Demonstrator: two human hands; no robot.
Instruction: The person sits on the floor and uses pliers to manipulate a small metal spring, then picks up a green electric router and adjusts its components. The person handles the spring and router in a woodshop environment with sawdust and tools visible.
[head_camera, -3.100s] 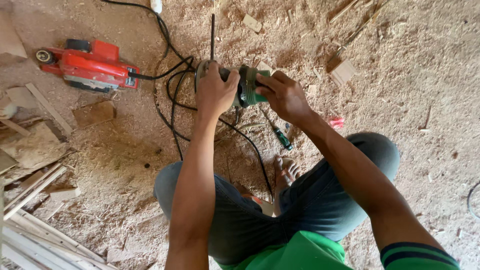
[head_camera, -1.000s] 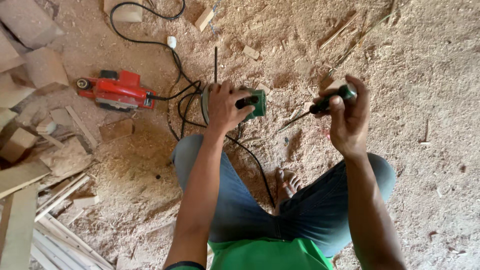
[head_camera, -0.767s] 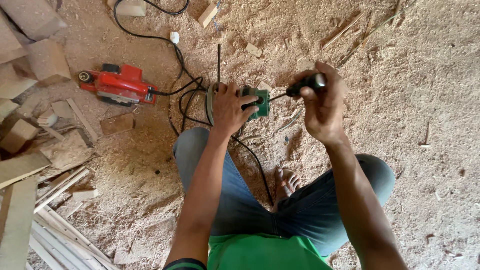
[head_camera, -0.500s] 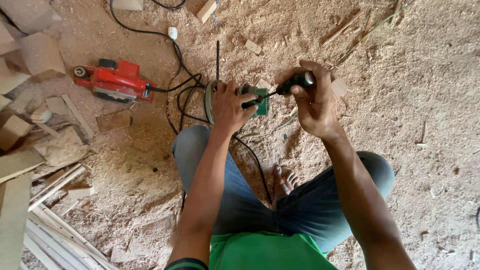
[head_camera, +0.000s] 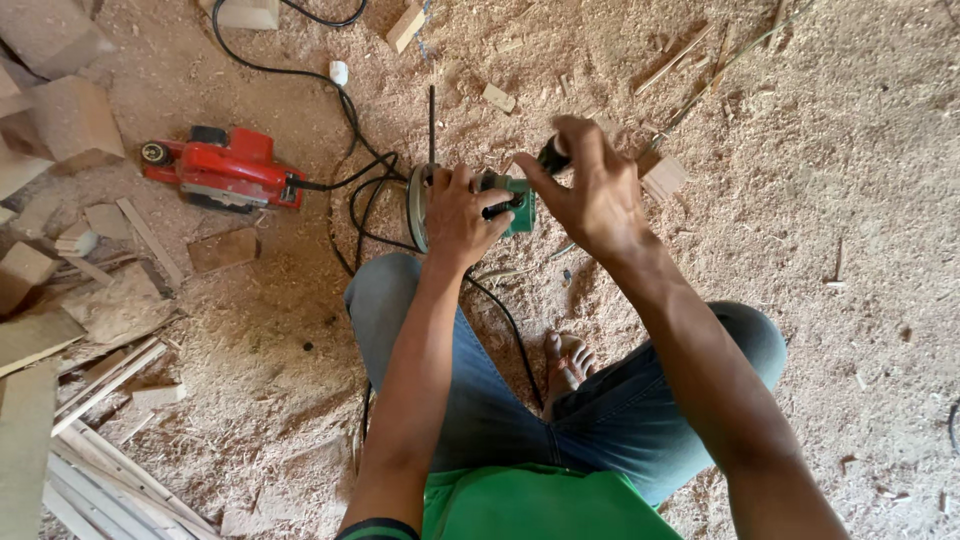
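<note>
We see the left hand (head_camera: 462, 218) clamped over a green power tool (head_camera: 500, 200) that rests on the sawdust-covered floor (head_camera: 820, 200), just beyond the knees. The right hand (head_camera: 590, 190) hovers over the tool's right end, fingers closed around a black-handled screwdriver (head_camera: 552, 155). Black cables (head_camera: 355, 200) coil at the tool's left side. A red electric planer (head_camera: 222, 168) lies farther left, near scattered wood offcuts (head_camera: 70, 120).

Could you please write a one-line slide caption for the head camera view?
Left hand grips a green power tool; right hand holds a dark-handled screwdriver over it.
</note>
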